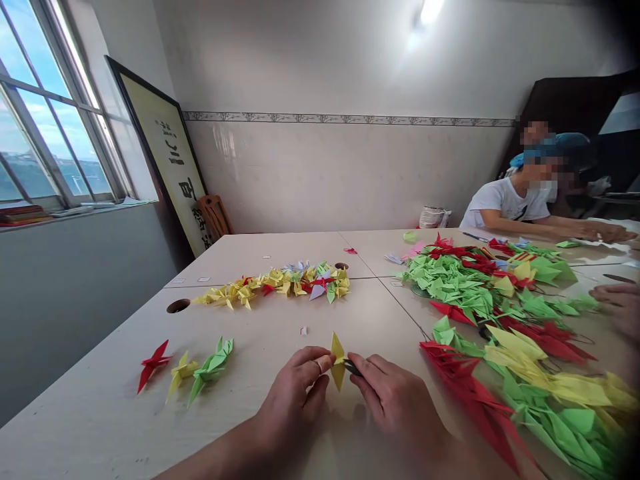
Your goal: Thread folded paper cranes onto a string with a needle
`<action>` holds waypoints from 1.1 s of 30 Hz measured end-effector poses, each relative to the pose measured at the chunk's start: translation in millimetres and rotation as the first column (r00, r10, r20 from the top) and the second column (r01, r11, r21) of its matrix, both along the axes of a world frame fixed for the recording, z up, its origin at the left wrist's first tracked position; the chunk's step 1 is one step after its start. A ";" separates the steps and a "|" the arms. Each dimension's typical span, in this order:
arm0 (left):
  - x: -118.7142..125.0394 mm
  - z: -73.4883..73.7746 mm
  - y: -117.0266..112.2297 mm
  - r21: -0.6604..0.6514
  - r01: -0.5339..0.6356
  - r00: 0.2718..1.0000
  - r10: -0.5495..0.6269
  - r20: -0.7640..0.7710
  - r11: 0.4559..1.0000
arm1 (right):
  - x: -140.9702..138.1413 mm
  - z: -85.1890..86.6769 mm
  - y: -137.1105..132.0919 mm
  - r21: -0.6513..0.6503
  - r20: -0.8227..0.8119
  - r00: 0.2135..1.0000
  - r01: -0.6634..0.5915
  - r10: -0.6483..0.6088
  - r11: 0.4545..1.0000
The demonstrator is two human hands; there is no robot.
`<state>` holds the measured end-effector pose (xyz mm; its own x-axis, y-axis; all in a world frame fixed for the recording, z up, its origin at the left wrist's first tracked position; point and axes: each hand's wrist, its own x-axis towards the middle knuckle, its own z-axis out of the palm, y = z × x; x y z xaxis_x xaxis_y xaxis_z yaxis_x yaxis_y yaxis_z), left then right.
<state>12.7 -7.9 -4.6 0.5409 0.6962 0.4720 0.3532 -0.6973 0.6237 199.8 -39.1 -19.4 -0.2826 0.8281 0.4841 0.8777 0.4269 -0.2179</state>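
A small folded yellow paper piece stands upright between my two hands near the table's front edge. My left hand pinches its left side with thumb and forefinger. My right hand is closed against its right side, with something small and dark at the fingertips that I cannot make out. To the left lie three finished paper cranes: red, yellow and green.
A row of mostly yellow cranes lies mid-table. A large heap of green, red and yellow folded paper fills the right side. A round cable hole sits at left. Another person's hand and a seated person are at the right.
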 end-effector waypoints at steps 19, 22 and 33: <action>-1.3 9.0 -13.0 0.263 0.227 0.973 -0.227 -0.032 0.938 | -12.5 8.9 -3.8 -0.503 -0.864 0.308 -0.502 -0.399 0.703; -1.7 4.0 -17.6 0.201 0.187 0.979 -0.199 0.039 0.962 | -12.2 12.4 -6.1 -0.458 -0.888 0.297 -0.499 -0.352 0.735; 7.8 -8.8 -11.7 -0.075 -0.116 0.962 0.131 0.240 0.990 | -16.8 11.2 -12.3 -0.375 -0.866 0.474 -0.412 -0.156 0.830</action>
<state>20.5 -19.6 -13.4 0.3223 0.7812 0.5347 0.2664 -0.6169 0.7406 183.0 -51.4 -8.2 -0.0990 0.9907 0.0933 0.0708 0.1005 -0.9924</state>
